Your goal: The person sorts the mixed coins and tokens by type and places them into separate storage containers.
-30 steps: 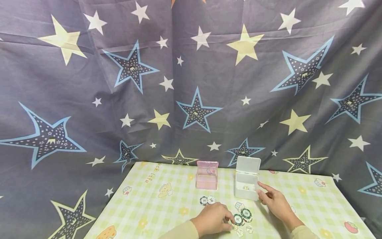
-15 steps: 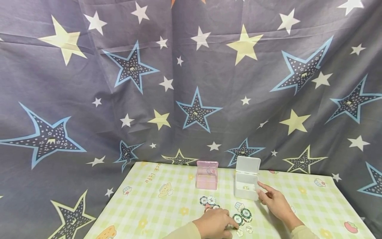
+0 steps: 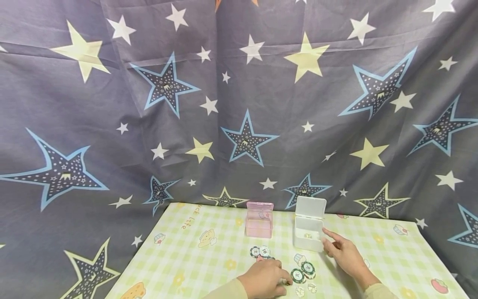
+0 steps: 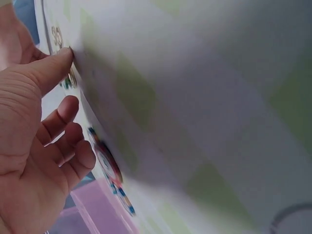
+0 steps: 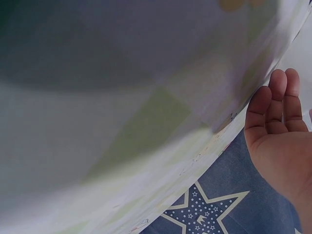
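Note:
My left hand (image 3: 263, 278) is low over the table, thumb and forefinger together at a small clear chip mostly hidden by the fingertips. Just right of them lie green-rimmed poker chips (image 3: 298, 275) and two clear chips (image 3: 312, 287). Beyond this hand is a group of poker chips (image 3: 255, 251), dark, white and red, partly covered by its knuckles. My right hand (image 3: 345, 257) rests its fingertips at the right side of a white box (image 3: 308, 244), whose lid is up. A small gold-tinted chip (image 3: 308, 235) lies inside it. In the right wrist view, that hand's fingers (image 5: 278, 100) are extended.
A pink see-through box (image 3: 259, 230) with a raised lid stands left of the white one. A green-checked cloth (image 3: 209, 261) with printed cartoons covers the table. Behind the table's back edge hangs a dark star-patterned curtain (image 3: 186, 124).
The left hand went right to the clear chips, then drew slightly back left; the clear chip nearest its fingertips is gone from the cloth. Red chips now show beside its knuckles. The right hand stays put.

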Motion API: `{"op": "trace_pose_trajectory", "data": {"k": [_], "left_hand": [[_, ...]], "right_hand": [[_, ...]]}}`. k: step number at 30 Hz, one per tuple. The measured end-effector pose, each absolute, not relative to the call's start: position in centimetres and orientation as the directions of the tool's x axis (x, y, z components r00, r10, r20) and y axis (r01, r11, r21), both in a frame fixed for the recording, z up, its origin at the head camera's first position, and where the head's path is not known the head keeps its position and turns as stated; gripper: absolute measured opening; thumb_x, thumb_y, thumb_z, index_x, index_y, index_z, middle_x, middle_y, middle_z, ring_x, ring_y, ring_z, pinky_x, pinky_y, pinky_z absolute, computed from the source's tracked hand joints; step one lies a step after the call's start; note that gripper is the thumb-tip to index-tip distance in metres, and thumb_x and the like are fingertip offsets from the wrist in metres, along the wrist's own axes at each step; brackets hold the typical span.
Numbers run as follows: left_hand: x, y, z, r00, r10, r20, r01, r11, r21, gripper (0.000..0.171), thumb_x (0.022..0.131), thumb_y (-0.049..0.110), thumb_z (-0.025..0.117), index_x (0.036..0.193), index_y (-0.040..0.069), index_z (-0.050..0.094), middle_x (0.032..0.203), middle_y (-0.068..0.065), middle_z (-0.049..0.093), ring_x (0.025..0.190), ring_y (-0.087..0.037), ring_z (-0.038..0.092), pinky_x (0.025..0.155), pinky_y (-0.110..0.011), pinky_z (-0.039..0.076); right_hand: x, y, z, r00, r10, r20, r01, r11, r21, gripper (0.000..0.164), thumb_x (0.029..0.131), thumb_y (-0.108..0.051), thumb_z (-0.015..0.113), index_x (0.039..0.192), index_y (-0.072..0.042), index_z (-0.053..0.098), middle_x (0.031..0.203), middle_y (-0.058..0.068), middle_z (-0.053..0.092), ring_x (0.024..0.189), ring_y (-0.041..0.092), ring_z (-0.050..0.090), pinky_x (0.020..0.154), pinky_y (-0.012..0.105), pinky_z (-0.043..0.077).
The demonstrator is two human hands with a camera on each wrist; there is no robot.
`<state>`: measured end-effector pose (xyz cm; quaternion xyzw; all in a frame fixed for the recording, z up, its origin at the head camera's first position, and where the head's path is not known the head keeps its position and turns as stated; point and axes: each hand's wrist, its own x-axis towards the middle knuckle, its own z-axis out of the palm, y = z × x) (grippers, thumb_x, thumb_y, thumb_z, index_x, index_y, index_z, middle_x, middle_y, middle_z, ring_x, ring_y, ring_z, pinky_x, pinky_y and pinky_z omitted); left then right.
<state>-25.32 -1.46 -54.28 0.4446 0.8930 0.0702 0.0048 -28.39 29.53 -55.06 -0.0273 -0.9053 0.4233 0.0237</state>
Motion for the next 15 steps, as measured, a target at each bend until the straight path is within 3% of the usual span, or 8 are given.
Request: {"op": "trace_pose_trajectory", "data": {"k": [9, 15], "left_hand": [[-26.0, -3.3, -55.2, -0.653, 0.750, 0.108, 0.750, 0.621, 0.227, 0.025, 0.092, 0.038, 0.083, 0.117, 0.040, 0.081, 0.090, 0.018, 0.064, 0.069, 0.005, 0.041, 0.061, -0.014, 0.038], [-26.0, -2.8, -55.6, -0.784, 0.620, 0.036, 0.560, 0.682, 0.470, 0.042, 0.085, 0.030, 0.091, 0.125, 0.029, 0.077, 0.097, 0.018, 0.068, 0.083, 0.007, 0.054, 0.077, -0.019, 0.051]], "right_hand": [[-28.4, 29.5, -54.7, -0.998, 0.061, 0.030, 0.015, 0.634, -0.773, 0.058, 0.109, -0.039, 0.062, 0.158, -0.010, 0.052, 0.093, 0.004, 0.081, 0.082, 0.014, 0.071, 0.071, 0.027, 0.051], [-28.3, 29.5, -54.9, -0.997, 0.070, 0.018, 0.030, 0.630, -0.776, 0.059, 0.108, -0.039, 0.063, 0.158, -0.011, 0.052, 0.093, 0.004, 0.081, 0.082, 0.014, 0.071, 0.071, 0.027, 0.051]]}}
